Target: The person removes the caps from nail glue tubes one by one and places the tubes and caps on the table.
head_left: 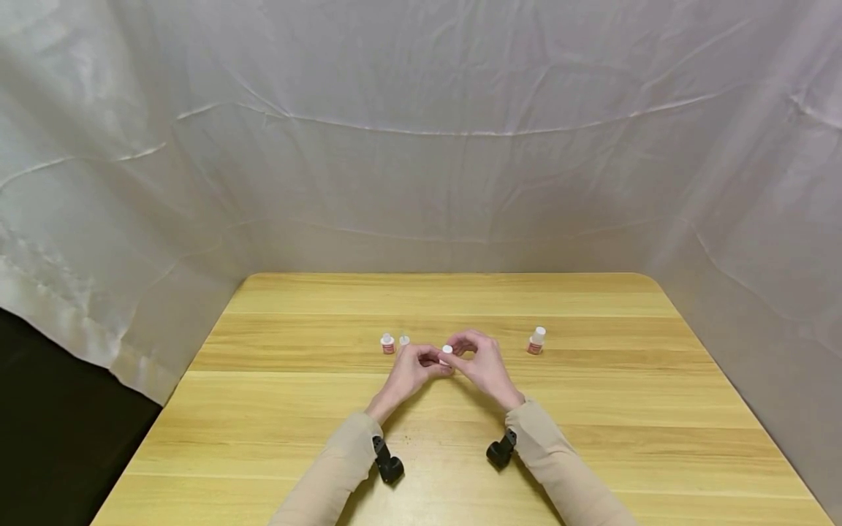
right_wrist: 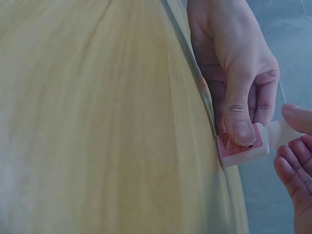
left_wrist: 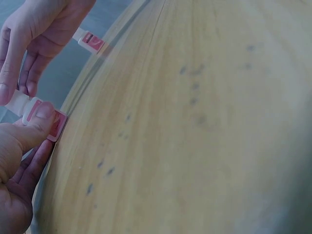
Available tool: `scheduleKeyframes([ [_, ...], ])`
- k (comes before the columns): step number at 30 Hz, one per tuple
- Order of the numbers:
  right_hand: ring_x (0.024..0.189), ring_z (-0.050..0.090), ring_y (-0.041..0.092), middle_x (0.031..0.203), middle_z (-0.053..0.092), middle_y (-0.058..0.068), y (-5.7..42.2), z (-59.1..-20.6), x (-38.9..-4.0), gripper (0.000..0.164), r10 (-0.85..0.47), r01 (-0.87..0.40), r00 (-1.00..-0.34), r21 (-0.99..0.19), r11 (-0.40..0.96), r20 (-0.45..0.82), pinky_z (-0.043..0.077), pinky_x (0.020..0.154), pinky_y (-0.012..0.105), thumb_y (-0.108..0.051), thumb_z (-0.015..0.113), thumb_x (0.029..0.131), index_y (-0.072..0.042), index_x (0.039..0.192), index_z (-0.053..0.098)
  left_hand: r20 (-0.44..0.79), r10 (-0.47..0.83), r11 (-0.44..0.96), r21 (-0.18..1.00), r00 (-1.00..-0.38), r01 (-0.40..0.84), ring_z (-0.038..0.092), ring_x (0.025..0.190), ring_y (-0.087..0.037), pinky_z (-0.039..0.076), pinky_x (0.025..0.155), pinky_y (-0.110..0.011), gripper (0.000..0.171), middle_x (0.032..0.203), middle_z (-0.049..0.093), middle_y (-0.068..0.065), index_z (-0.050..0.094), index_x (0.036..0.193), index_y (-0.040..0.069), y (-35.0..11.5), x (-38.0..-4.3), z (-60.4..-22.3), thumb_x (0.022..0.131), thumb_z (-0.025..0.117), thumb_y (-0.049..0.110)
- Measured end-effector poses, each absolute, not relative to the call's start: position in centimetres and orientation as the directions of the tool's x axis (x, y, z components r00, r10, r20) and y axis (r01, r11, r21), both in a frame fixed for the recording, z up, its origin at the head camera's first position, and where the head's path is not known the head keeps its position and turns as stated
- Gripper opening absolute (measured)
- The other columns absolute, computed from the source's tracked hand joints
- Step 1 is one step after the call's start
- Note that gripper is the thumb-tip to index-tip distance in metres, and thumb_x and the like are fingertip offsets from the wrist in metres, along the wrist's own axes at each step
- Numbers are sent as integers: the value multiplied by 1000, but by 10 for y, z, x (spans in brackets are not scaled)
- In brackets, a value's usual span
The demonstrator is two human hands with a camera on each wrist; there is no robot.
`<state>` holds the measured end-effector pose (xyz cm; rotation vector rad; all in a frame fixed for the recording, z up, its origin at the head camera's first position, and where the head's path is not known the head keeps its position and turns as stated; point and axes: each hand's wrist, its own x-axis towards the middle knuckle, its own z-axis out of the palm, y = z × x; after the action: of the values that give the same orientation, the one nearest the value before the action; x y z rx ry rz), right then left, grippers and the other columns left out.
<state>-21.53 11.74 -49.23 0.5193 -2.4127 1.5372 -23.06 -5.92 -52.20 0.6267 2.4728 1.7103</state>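
Over the middle of the table, both hands meet at a small white bottle (right_wrist: pixel 243 157) with a pink label. The left hand (head_left: pixel 412 369) holds its body, thumb (left_wrist: pixel 35 126) across the label and fingers behind. At its top, the right hand (head_left: pixel 483 365) pinches the white cap (right_wrist: pixel 282 134) between thumb and fingers. The bottle stands upright in the head view, its base close over the tabletop. Just beyond the left hand are two similar bottles, one with a pink label (head_left: pixel 388 348) and another (head_left: pixel 404 340) partly hidden by that hand.
Another pink-labelled bottle with a tall white cap (head_left: pixel 536 340) stands to the right of the hands. The wooden table (head_left: pixel 316 292) ends at pale hanging curtains (head_left: pixel 460 183) at the back and sides. Each sleeved forearm carries a black wrist camera (head_left: pixel 389 467).
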Motion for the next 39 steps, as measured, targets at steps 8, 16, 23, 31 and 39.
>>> scheduleKeyframes([
  [8, 81, 69, 11, 92, 74, 12, 119, -496, -215, 19, -196, -480, -878, -802, 357, 438, 63, 82, 36, -1, 81, 81, 3, 98, 72, 187, 369, 296, 905, -910, 306, 76, 90, -22, 61, 81, -19, 26, 101, 78, -17, 75, 105, 1, -59, -231, -522, 82, 82, 11],
  [16, 88, 70, 22, 99, 73, 15, 120, -496, -217, 27, -215, -454, -891, -815, 360, 401, 62, 86, 37, -5, 81, 83, 5, 106, 71, 200, 358, 269, 913, -912, 306, 76, 90, -28, 61, 80, -20, 23, 99, 78, -18, 76, 102, 1, -59, -232, -524, 81, 82, 7],
  [23, 81, 68, 14, 93, 74, 9, 118, -494, -217, 25, -173, -412, -911, -807, 423, 375, 61, 80, 30, -8, 86, 78, -3, 98, 72, 186, 364, 274, 915, -913, 296, 76, 91, -27, 61, 81, -20, 24, 101, 78, -17, 76, 104, 2, -59, -231, -524, 82, 82, 10],
  [31, 83, 70, 18, 93, 75, 9, 120, -493, -215, 18, -190, -433, -901, -801, 413, 390, 62, 85, 37, -7, 83, 82, -5, 98, 74, 191, 362, 293, 906, -913, 305, 77, 90, -26, 60, 79, -18, 25, 100, 77, -18, 75, 104, 0, -59, -230, -521, 82, 82, 9],
  [39, 90, 70, 27, 99, 74, 14, 121, -494, -215, 24, -223, -437, -898, -823, 362, 379, 61, 90, 40, -3, 80, 84, 4, 105, 72, 195, 361, 295, 904, -912, 310, 76, 90, -28, 59, 77, -14, 23, 99, 77, -19, 75, 103, -1, -59, -231, -522, 82, 81, 7],
])
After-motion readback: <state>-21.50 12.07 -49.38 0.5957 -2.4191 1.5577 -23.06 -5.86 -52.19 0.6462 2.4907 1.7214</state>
